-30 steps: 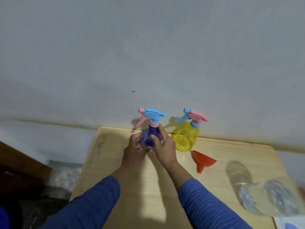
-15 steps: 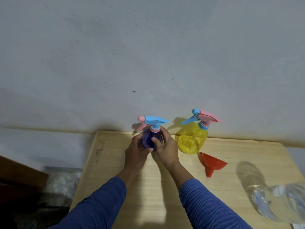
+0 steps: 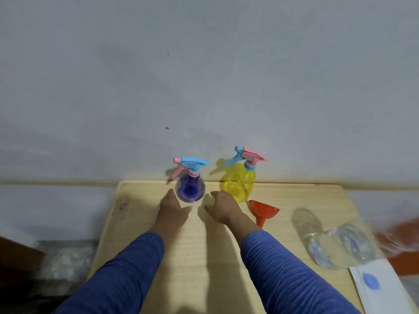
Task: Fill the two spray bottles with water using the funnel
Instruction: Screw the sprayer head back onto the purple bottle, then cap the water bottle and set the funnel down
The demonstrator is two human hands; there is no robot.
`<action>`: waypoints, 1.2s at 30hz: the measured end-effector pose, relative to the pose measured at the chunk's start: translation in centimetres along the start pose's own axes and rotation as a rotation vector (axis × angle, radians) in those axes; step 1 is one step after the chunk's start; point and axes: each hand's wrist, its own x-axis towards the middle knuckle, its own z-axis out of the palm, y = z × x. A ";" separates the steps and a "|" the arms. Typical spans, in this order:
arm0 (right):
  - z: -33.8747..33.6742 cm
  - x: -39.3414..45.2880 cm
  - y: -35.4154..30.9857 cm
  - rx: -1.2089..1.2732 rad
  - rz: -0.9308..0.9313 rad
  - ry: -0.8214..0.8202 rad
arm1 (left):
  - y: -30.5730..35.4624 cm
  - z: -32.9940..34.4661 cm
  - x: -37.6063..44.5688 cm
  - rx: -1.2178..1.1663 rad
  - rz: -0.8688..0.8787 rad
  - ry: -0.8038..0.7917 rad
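A purple spray bottle (image 3: pixel 190 189) with a blue and pink trigger head stands upright at the far edge of the wooden table (image 3: pixel 204 257). To its right stands a yellow spray bottle (image 3: pixel 239 185) with a pink and blue head. A red funnel (image 3: pixel 261 210) lies on its side just right of the yellow bottle. My left hand (image 3: pixel 173 210) and my right hand (image 3: pixel 223 206) rest on either side of the purple bottle, just in front of it, fingers apart, holding nothing.
A clear plastic water bottle (image 3: pixel 340 248) lies on its side at the table's right. A white sheet with a blue spot (image 3: pixel 371 282) sits at the near right corner. A grey wall rises right behind the table. Clutter lies on the floor at left.
Both hands have let go of the purple bottle and pulled back toward me; the bottle stands free on the table.
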 end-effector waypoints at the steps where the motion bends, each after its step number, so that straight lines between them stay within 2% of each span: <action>1: -0.2 -0.1 0.4 -0.072 0.043 -0.060 | 0.3 -0.3 -0.4 0.106 0.011 -0.027; 4: -0.9 -0.9 1.5 -0.227 0.092 -0.147 | 1.1 -1.0 -1.8 0.383 0.054 -0.114; 7: -1.8 -2.3 2.5 -0.324 0.090 -0.170 | 2.1 -1.2 -3.2 0.509 0.088 -0.126; 13: -3.8 -5.6 5.3 -0.382 0.048 -0.104 | 5.5 0.1 -7.8 0.616 0.117 -0.030; 19: -5.0 -10.7 9.4 -0.400 -0.073 -0.020 | 8.5 4.3 -13.0 0.658 0.110 -0.048; 25: -4.2 -16.1 16.3 -0.385 -0.057 -0.017 | 11.6 10.8 -18.7 0.685 0.108 -0.070; 31: -4.4 -20.4 24.1 -0.293 0.040 -0.038 | 15.1 16.2 -21.3 0.593 0.153 -0.033; 33: -4.7 -21.4 26.7 -0.224 0.098 -0.027 | 16.3 17.7 -21.3 0.415 0.215 0.003; 36: -4.9 -22.7 30.6 -0.082 0.118 0.090 | 18.4 19.2 -21.5 0.109 0.310 0.088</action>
